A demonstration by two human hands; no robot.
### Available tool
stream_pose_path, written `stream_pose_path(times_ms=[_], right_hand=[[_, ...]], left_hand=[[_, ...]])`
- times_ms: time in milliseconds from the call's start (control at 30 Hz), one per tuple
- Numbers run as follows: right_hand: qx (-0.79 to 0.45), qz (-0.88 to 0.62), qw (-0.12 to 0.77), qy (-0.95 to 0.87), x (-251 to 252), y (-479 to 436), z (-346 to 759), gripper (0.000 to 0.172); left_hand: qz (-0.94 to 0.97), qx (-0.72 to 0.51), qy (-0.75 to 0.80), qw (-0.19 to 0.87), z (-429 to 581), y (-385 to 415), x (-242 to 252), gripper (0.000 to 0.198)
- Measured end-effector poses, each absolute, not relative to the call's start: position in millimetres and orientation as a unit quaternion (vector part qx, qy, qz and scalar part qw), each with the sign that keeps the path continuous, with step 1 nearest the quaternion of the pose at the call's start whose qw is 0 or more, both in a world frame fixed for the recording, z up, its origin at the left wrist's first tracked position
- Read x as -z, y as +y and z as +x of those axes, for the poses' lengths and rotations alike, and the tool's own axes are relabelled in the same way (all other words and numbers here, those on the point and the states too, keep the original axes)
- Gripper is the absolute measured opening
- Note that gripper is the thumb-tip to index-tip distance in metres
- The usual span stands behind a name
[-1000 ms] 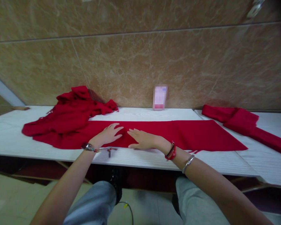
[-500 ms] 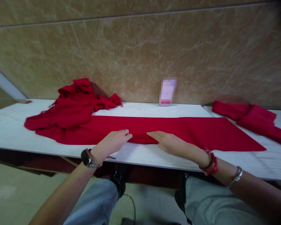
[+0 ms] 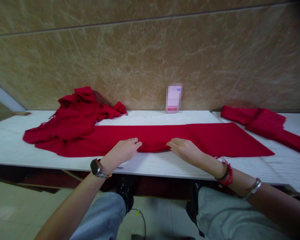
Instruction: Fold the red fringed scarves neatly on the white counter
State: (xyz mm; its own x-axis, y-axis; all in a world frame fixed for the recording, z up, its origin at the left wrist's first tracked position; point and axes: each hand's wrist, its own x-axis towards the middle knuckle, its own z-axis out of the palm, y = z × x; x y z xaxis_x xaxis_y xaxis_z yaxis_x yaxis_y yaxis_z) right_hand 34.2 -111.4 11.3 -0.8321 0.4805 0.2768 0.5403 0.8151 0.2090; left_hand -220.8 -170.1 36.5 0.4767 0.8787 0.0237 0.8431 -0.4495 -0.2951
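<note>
A long red scarf point(image 3: 155, 135) lies spread in a flat strip along the white table. Its left part runs into a crumpled, fringed heap, and its right end tapers to a point. My left hand point(image 3: 123, 150) pinches the near edge left of the middle, a ring on one finger. To the right, my right hand point(image 3: 183, 150) has its fingers closed on the same edge. Between the hands this edge is slightly raised off the table. My thumbs are mostly hidden.
Another folded red cloth point(image 3: 266, 123) lies at the back right. A pale pink, blurred-out phone-like object point(image 3: 173, 98) leans upright against the brown marbled wall point(image 3: 150, 60). The white table point(image 3: 150, 165) is narrow, its front edge close to my knees. A cable point(image 3: 143, 218) lies on the floor.
My right hand has shifted slightly right along the near edge, and its stretched fingers have curled onto the cloth. My left hand stays at about the same place. The view has shifted a little.
</note>
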Motion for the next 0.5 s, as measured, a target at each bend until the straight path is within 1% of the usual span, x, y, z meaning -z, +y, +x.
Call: stream_pose_path(times_ms=[133, 267, 367, 433, 500], right_hand=[[0.125, -0.268, 0.104, -0.950, -11.2, -108.9, 41.9, 0.020], [0.142, -0.285, 0.089, -0.944, -11.3, -109.4, 50.8, 0.021], [0.153, -0.271, 0.079, -0.947, -8.7, -109.1, 58.7, 0.021], [0.156, -0.255, 0.084, -0.951, -6.0, -108.0, 63.2, 0.023], [0.156, -0.260, 0.096, -0.948, -3.8, -106.5, 65.8, 0.021]], left_hand=[[-0.861, -0.064, -0.484, 0.142, -211.4, -165.6, -37.5, 0.023], [-0.870, -0.087, -0.465, 0.136, -213.6, -165.3, -38.3, 0.022], [-0.872, -0.086, -0.461, 0.143, -213.7, -167.2, -39.8, 0.021], [-0.871, -0.085, -0.463, 0.143, -212.0, -168.3, -41.6, 0.021], [-0.868, -0.091, -0.468, 0.136, -209.3, -169.0, -43.5, 0.021]])
